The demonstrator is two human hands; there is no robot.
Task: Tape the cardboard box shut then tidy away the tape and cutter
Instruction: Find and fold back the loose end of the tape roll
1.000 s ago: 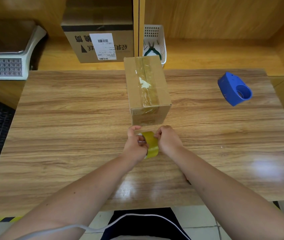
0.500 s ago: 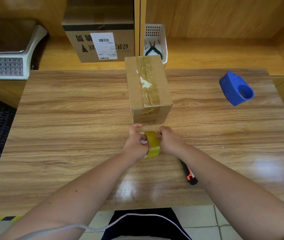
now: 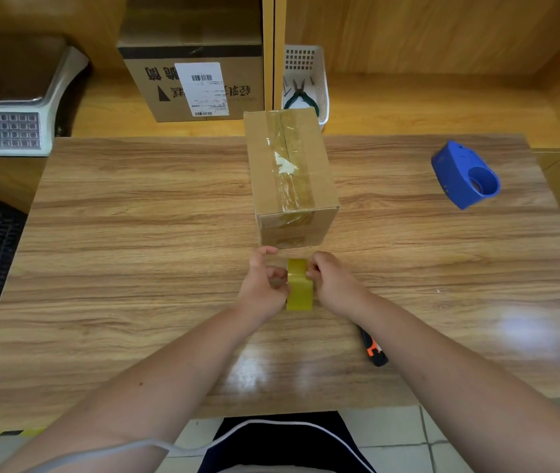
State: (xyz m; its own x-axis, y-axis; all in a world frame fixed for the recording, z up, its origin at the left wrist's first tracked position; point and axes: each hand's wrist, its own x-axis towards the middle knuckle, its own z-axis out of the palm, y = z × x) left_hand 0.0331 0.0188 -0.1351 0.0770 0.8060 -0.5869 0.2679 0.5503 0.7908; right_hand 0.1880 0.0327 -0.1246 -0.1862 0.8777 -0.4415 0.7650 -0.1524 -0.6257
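A small cardboard box (image 3: 290, 175) stands mid-table, with clear tape running along its top seam and down the near face. Just in front of it I hold a roll of yellowish tape (image 3: 299, 285) on edge between both hands. My left hand (image 3: 265, 283) grips its left side and my right hand (image 3: 331, 285) pinches its right side near the top. A black and orange cutter (image 3: 374, 349) lies on the table, partly hidden under my right forearm. A blue tape dispenser (image 3: 463, 174) sits at the far right of the table.
Behind the wooden table (image 3: 135, 233) a shelf holds a larger labelled cardboard box (image 3: 193, 83), a white basket (image 3: 306, 80) with green-handled pliers, and a weighing scale (image 3: 9, 124) at the left. A black mat lies beside the table's left edge.
Both hands stay on the tape roll with small finger shifts. My right forearm has moved aside, uncovering the cutter on the table.
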